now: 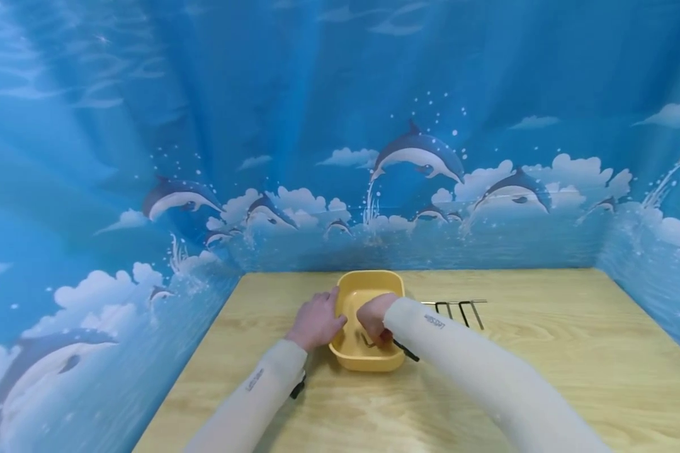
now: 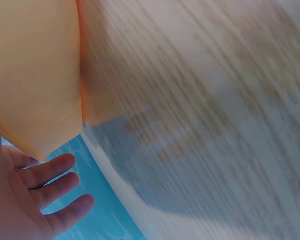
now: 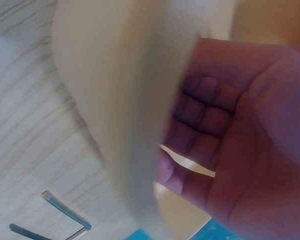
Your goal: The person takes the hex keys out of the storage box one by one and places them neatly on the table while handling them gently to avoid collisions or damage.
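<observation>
My left hand (image 1: 317, 319) holds the left rim of a yellow plastic basin (image 1: 371, 363). In the left wrist view, several fingers (image 2: 52, 175) reach out loosely beside the basin's outer wall (image 2: 35, 65). Down inside the basin, my right hand (image 1: 376, 316) has curled fingers around one end of a small L-shaped hex key (image 1: 368, 343); the bent other end sticks out on the left. The basin wall (image 3: 110, 90) hides the right fingertips in the right wrist view, where the curled fingers (image 3: 202, 120) show.
Right of the basin, several more hex keys (image 1: 476, 314) lie side by side on the wood-grain table (image 1: 566, 340). Two bent ends of keys (image 3: 65, 210) appear in the right wrist view. A blue dolphin-print curtain (image 1: 317, 239) borders the table at the back and sides.
</observation>
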The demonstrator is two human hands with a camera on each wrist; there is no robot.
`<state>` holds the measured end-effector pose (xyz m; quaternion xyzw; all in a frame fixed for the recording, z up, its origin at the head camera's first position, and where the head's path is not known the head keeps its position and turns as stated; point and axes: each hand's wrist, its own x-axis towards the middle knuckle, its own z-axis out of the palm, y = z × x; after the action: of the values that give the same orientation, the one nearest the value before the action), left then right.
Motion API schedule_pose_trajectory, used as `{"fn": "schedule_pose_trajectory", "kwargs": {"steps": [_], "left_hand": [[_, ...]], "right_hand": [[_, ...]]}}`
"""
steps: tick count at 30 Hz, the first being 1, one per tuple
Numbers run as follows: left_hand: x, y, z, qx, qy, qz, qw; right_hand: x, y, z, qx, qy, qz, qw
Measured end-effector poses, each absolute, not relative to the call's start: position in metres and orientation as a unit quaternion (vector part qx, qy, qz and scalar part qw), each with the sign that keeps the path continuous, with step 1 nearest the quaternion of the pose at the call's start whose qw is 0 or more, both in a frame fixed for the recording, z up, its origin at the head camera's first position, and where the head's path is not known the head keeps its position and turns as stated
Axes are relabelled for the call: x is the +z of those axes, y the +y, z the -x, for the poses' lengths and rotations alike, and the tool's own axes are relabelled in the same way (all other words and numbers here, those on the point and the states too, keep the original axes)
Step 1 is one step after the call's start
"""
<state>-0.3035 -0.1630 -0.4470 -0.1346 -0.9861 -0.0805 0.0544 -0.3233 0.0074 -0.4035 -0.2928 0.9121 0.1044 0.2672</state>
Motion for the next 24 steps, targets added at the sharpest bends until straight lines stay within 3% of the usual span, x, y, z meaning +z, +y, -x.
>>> {"fn": "schedule_pose_trajectory", "kwargs": {"steps": [7,24], "left_hand": [[-0.448,-0.157,0.307,-0.075,-0.987,0.134,0.057],[-0.445,-0.159,0.305,-0.078,-0.988,0.126,0.043]], "right_hand": [[-0.407,0.015,0.326,0.056,0.915,0.299,0.266],[-0.396,0.041,0.323,-0.069,0.911,0.361,0.186]]}}
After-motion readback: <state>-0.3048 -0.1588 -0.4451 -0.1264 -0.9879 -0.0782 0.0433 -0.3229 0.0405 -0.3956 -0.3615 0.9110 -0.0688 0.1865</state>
